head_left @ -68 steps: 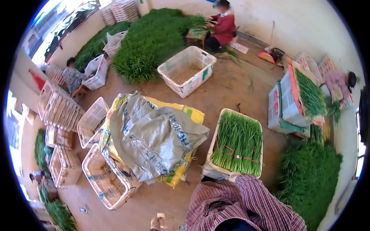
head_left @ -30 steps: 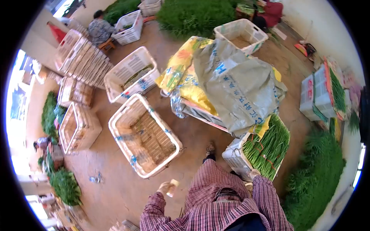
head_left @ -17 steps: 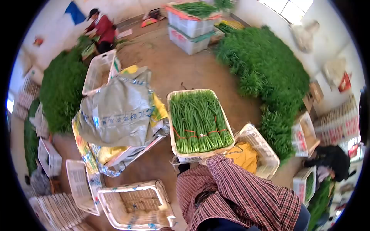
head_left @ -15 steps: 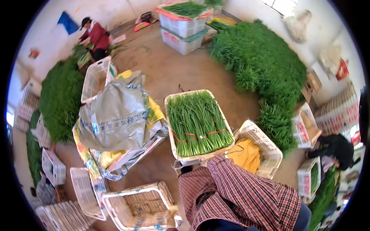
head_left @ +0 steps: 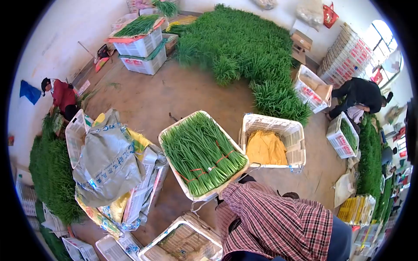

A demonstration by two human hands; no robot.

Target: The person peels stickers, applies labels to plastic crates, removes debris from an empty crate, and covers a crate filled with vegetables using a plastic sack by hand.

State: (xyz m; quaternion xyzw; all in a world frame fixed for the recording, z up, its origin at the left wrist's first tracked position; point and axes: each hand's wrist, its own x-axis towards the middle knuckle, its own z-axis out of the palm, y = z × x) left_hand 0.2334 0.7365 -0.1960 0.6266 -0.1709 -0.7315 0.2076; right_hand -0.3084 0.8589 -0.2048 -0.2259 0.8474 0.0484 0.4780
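Note:
Neither of my hands shows clearly. My plaid sleeves and torso (head_left: 278,217) fill the bottom middle and hide them. Close in front of me stands a white crate (head_left: 224,186) packed with green chives (head_left: 200,152), their pale cut ends toward me, bundled with red bands. A thin wire or cord hangs at its near edge. To its right, another white crate (head_left: 295,145) holds a crumpled yellow cloth (head_left: 265,148). A dark shape shows at my sleeve beside the crate; I cannot tell what it is.
Grey sacking (head_left: 106,167) covers crates on the left. An open crate (head_left: 150,252) sits at the bottom. Loose greens (head_left: 239,43) are heaped at the back. One person in red (head_left: 64,95) is at the left, another in black (head_left: 361,93) at the right. Stacked crates (head_left: 139,52) stand behind.
My view has turned right, so the room shifts left in the picture. More of the person in black shows. The crate with the yellow cloth is now less covered by my sleeve.

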